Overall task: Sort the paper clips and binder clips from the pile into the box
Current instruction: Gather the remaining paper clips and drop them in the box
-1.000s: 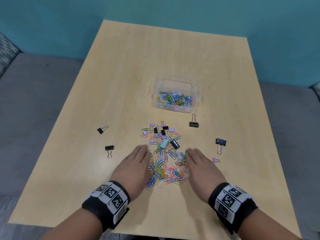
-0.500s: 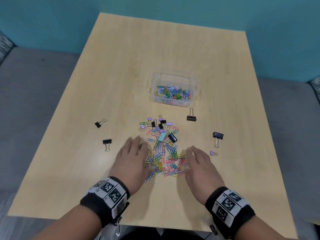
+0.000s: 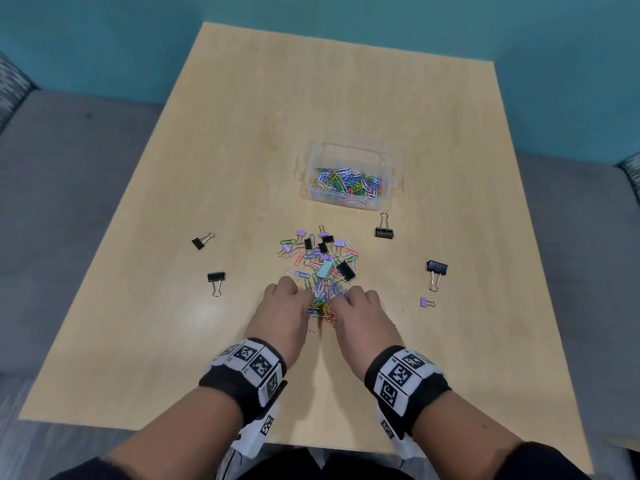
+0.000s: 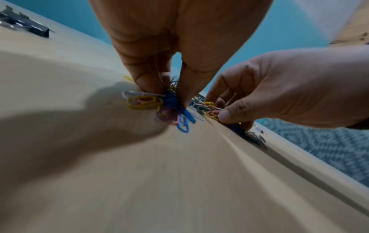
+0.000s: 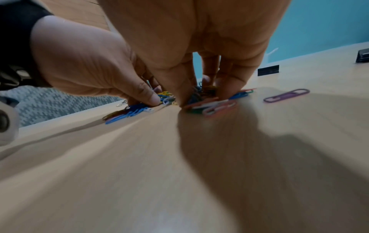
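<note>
A pile of coloured paper clips and small binder clips [image 3: 322, 265] lies at the table's middle. Behind it stands a clear plastic box [image 3: 351, 149] holding many paper clips. My left hand [image 3: 304, 301] and right hand [image 3: 343, 303] meet at the pile's near end, fingers curled down. In the left wrist view the left hand [image 4: 169, 96] pinches a bunch of paper clips [image 4: 171, 108] against the table. The right wrist view shows the right hand [image 5: 201, 94] gripping another bunch of paper clips [image 5: 211, 105]. Inside the pile lie a mint binder clip [image 3: 325, 270] and a black one [image 3: 345, 270].
Loose black binder clips lie around the pile: two at the left [image 3: 198, 242] [image 3: 216, 277], one near the box [image 3: 383, 232], one at the right [image 3: 437, 268]. A small purple binder clip [image 3: 424, 302] lies right of my right hand. The wooden table [image 3: 346, 81] ends at grey seating.
Both hands lay flat on either side of the pile; they have drawn together at its near end with fingers curled, bunching paper clips between them.
</note>
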